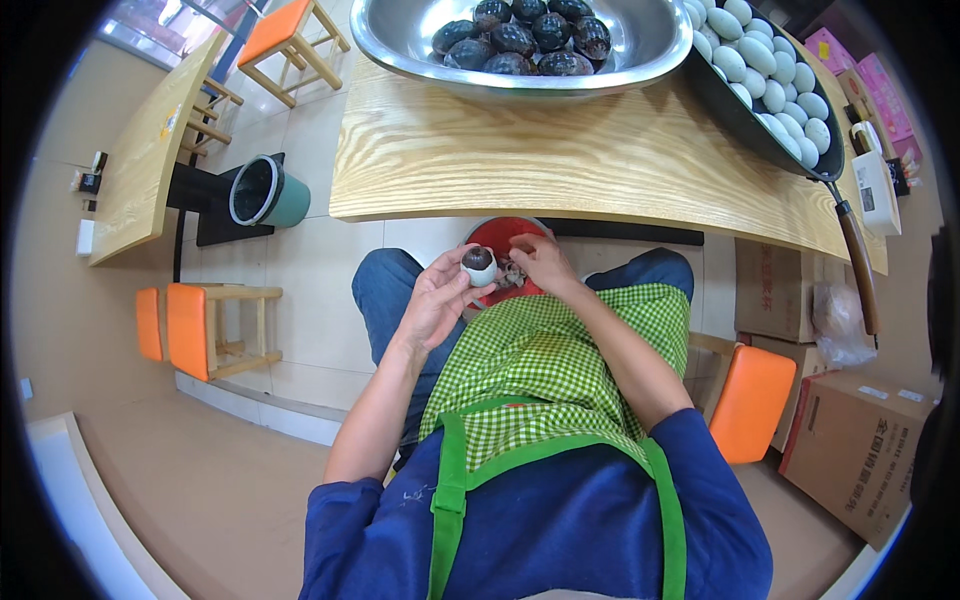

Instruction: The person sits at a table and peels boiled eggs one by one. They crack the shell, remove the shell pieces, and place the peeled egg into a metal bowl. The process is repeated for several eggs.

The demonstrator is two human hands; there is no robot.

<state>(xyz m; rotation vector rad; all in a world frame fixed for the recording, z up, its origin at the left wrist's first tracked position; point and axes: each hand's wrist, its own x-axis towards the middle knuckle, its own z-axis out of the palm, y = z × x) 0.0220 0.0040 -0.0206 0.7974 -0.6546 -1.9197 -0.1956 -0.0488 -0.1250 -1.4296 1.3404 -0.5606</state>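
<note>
My left hand (pixel 441 292) is wrapped round a half-peeled century egg (pixel 479 262). The egg's dark top is bare, while pale shell still covers its lower part. Beside it, over a red bucket (pixel 487 234), my right hand (pixel 545 264) has its fingers curled together. Whatever those fingers hold, if anything, is too small to make out. Bits of shell (pixel 514 277) lie in the bucket, between my knees. On the table stands a steel basin (pixel 395 62) with several peeled dark eggs (pixel 513 38). To its right, a black pan (pixel 727 112) is heaped with pale unpeeled eggs (pixel 777 95).
The wooden table (pixel 520 160) spans the space ahead, its near edge just beyond the bucket. The pan's wooden handle (pixel 856 265) juts past that edge. A green bin (pixel 287 200) and orange stools (pixel 190 330) stand to the left; cardboard boxes (pixel 855 450) are at the right.
</note>
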